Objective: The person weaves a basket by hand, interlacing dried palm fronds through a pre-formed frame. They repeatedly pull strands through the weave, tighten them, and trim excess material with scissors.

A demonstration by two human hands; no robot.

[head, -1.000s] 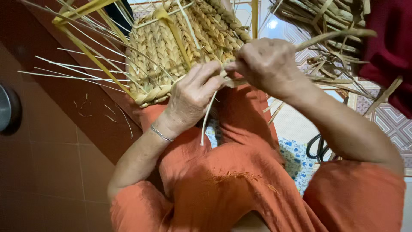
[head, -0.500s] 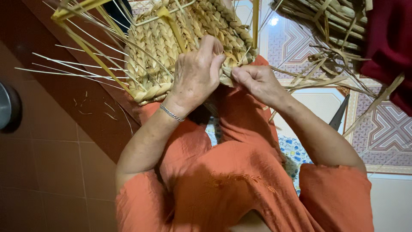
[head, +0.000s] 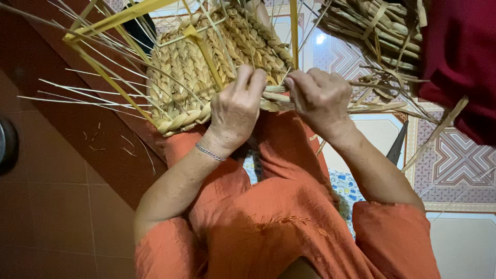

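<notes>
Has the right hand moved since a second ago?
Yes. The right hand has come in leftward along the woven basket's lower rim, closer to the left hand, both pinching the braided strand there.

Left hand (head: 235, 111) and right hand (head: 320, 98) pinch braided strand (head: 274, 98); woven basket (head: 206, 67) above

A bundle of dried straw (head: 377, 31) lies at the top right beside dark red cloth (head: 460, 57), above a patterned tile floor (head: 454, 170), with brown tiles (head: 46, 206) on the left and dark scissors (head: 397, 147) near the orange garment (head: 268, 227).
</notes>
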